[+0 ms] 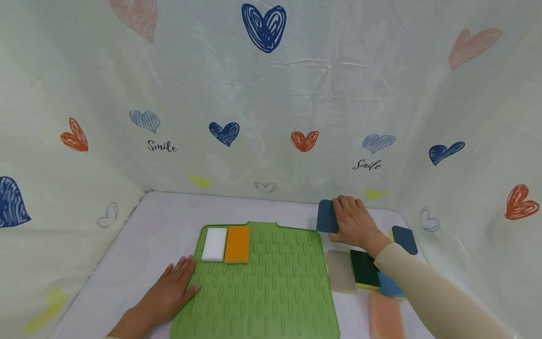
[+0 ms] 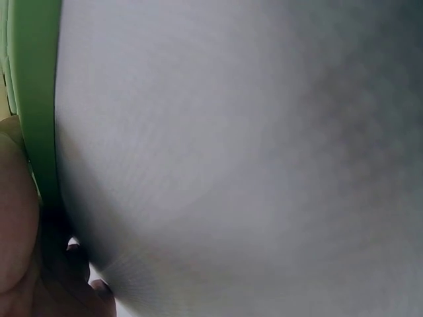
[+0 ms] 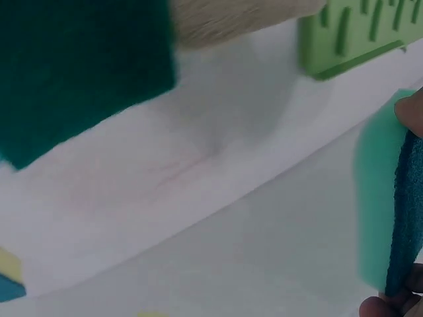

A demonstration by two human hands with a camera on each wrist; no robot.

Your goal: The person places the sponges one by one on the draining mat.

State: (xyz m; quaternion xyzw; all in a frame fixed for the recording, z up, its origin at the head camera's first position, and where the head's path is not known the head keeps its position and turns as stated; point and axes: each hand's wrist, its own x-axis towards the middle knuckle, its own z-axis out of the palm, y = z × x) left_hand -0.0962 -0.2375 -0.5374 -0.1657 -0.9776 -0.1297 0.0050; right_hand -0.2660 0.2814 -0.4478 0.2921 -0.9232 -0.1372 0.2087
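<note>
Two hands are at work over the white table (image 1: 161, 226), and they are doing very different things. Over on the far side, the right hand (image 1: 355, 221) reaches out on a long beige sleeve (image 1: 427, 292), arm stretched forward and wrist slightly bent, fingers wrapped over the top edge of a blue sponge (image 1: 327, 216). It grips that sponge and holds it on edge, just beyond the far right corner of the green mat (image 1: 271, 292). The right wrist view confirms it: fingertips (image 3: 411, 112) pinch the sponge's rough blue face with a paler teal layer behind it, and the mat's corner sits close by.

Down at the near left, the left hand (image 1: 169, 292) lies flat, palm down, fingers straight and a little spread, resting on the left edge of the mat and partly on the table. It holds nothing. The left wrist view is mostly blurred grey, with a strip of green mat at the side.

On the mat's far left corner, a white sponge (image 1: 214, 244) and an orange sponge (image 1: 237, 244) lie side by side, touching. Right of the mat wait a grey sponge (image 1: 340, 270), a dark green sponge (image 1: 364, 269), a pink sponge (image 1: 385, 316) and another blue sponge (image 1: 404, 238) near the backdrop.
</note>
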